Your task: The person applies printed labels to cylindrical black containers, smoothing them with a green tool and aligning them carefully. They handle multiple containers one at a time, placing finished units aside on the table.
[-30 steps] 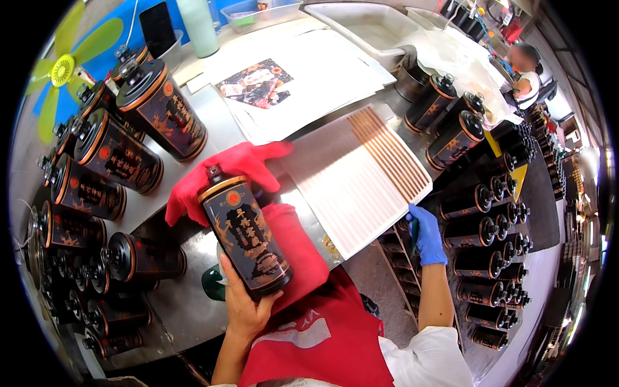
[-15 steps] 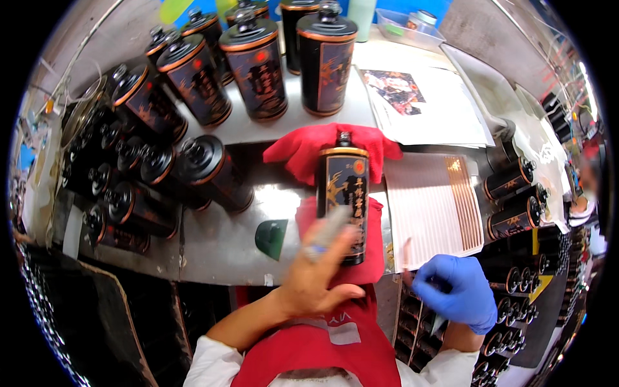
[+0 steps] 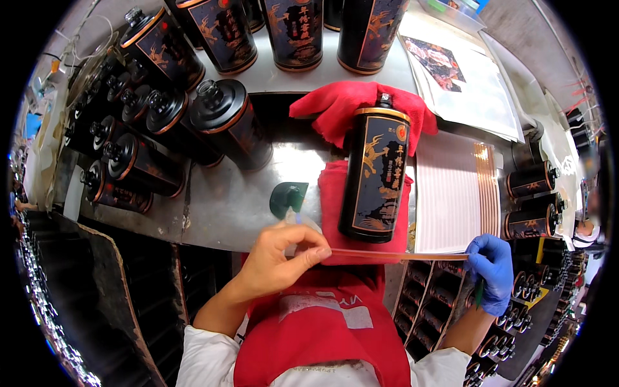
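Observation:
A black bottle-shaped can (image 3: 376,174) with gold artwork lies on a red cloth (image 3: 351,116) on the steel bench (image 3: 232,206). My bare left hand (image 3: 277,261) pinches one end of a thin copper-coloured strip (image 3: 393,255). My right hand (image 3: 493,264), in a blue glove, holds the strip's other end, so the strip is stretched level just below the can's base. A white sheet (image 3: 451,193) carrying more copper strips lies right of the can.
Several matching black cans stand at the back (image 3: 293,32) and lie stacked at the left (image 3: 161,116) and right (image 3: 532,180). A green tape dispenser (image 3: 287,197) sits near my left hand. Printed paper (image 3: 464,77) lies at the back right. Racks of cans sit below the bench.
My left hand has let go of the can, which now lies on the red cloth. Both hands now hold a copper strip stretched between them. The view has shifted toward the bench.

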The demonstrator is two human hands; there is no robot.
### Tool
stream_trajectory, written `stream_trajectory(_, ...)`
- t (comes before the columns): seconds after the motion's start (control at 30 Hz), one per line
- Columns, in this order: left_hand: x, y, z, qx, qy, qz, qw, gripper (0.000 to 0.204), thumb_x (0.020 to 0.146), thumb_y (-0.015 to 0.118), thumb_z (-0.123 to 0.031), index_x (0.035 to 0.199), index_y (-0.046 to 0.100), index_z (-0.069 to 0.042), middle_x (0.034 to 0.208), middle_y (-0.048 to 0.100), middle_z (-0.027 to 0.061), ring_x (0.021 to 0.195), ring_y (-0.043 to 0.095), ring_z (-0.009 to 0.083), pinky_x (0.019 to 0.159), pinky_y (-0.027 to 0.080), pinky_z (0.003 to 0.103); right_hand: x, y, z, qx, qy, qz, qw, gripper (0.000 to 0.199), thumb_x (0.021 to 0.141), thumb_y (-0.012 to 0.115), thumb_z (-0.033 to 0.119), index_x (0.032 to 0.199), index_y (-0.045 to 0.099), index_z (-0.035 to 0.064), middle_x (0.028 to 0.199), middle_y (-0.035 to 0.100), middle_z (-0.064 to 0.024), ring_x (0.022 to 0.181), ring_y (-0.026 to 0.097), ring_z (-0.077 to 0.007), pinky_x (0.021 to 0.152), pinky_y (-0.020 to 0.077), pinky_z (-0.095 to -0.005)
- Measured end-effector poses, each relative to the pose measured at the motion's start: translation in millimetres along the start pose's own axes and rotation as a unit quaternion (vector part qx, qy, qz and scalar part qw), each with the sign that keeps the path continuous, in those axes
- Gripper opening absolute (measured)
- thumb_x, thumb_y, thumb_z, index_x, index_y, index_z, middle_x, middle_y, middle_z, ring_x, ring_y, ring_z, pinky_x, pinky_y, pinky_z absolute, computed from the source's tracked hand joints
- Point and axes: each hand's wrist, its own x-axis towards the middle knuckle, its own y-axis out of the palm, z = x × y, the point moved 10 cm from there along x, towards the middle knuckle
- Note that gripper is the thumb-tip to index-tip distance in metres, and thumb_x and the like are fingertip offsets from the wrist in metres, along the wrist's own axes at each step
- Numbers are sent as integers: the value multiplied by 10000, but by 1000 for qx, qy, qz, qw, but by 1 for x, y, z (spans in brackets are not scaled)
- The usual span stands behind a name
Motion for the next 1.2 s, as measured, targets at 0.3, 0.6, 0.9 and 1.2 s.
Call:
stream_trajectory(0.3,16,8,35,-120,-38,-69,990,74,798,672,-51,804,643,17,747,600,-5,627,461,32,560,360,191,18,-25,-45,42,21,-49,998,80,745,605,61,706,556,10,577,544,-40,435,464,-57,380,333,-168)
stream_trajectory(0.6,20,17,44,-160,-68,-51,983,84,781,697,-40,802,631,8,764,593,-3,646,457,20,559,338,171,26,-32,-64,37,42,-48,997,98,766,606,83,710,554,22,579,539,-39,431,458,-59,384,325,-169)
stream_trajectory(0.9,23,21,46,-185,-73,-44,979,91,778,695,-24,782,605,-9,742,548,-36,616,433,3,533,309,162,32,-36,-69,32,55,-63,996,100,766,612,94,708,553,38,588,540,-35,437,446,-51,405,329,-165)
stream_trajectory(1.2,20,13,74,-251,-82,-78,961,229,804,667,-28,998,545,-14,943,548,22,839,508,66,762,420,203,42,-34,-87,53,54,-35,997,158,824,609,150,897,591,11,577,511,-16,442,424,-55,417,329,-170)
